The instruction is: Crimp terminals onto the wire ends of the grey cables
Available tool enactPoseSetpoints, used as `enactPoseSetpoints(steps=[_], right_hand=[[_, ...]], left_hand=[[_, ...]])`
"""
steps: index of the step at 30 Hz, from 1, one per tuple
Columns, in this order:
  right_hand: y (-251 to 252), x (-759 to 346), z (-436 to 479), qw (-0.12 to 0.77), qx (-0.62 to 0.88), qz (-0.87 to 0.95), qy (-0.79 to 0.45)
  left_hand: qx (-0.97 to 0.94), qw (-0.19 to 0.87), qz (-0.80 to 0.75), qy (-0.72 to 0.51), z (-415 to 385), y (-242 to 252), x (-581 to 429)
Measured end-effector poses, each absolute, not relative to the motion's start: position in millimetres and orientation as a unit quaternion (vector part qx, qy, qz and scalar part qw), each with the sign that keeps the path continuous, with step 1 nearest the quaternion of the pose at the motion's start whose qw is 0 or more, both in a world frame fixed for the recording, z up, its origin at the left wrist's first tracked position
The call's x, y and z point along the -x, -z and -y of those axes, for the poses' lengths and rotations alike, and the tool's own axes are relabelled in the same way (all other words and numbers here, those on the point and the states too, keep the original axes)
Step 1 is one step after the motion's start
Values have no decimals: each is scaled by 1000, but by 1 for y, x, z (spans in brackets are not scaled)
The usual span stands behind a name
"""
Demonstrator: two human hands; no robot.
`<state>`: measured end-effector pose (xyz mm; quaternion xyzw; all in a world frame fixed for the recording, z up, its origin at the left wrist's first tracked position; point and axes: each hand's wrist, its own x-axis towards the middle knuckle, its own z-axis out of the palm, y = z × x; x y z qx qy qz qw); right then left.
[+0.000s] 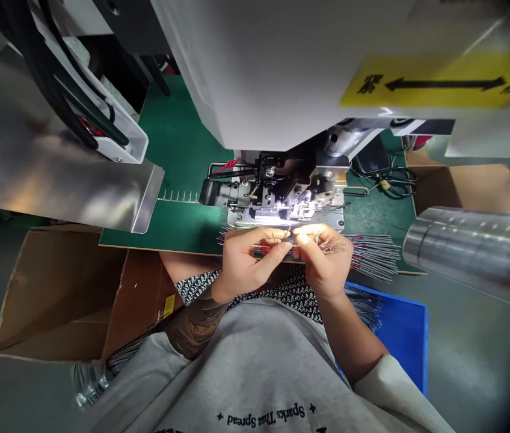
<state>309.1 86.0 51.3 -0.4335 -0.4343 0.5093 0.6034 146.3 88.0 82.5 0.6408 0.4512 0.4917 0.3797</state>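
Note:
My left hand (246, 260) and my right hand (325, 258) meet in front of a small crimping machine (282, 192) on a green bench top (178, 150). Both are closed in a pinch on thin wires (282, 239) with bare metal ends, held just below the machine's lit metal jaws. My right hand also grips a fanned bundle of red and grey wires (340, 245). More grey wires (374, 255) lie spread on the bench edge to the right of that hand.
An open cardboard box (56, 294) stands at the lower left, a blue bin (399, 331) at the lower right. A shiny metal cylinder (471, 246) juts in from the right. A white machine housing (282, 66) overhangs the bench, and a metal chute (47, 162) slopes at the left.

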Motion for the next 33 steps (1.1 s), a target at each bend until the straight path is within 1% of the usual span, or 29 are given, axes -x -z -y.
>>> enactPoseSetpoints(steps=[5, 13, 25, 33], right_hand=[[-50, -312, -82, 608, 400, 435, -531], [-54, -311, -85, 595, 408, 423, -548], [-67, -306, -94, 574, 320, 321, -682], [-73, -306, -97, 563, 344, 289, -693]], left_hand=[[-632, 365, -461, -504, -88, -85, -148], [-647, 372, -459, -482, -88, -93, -151], [-580, 395, -479, -527, -76, -84, -171], [-580, 376, -488, -532, -75, -81, -177]])
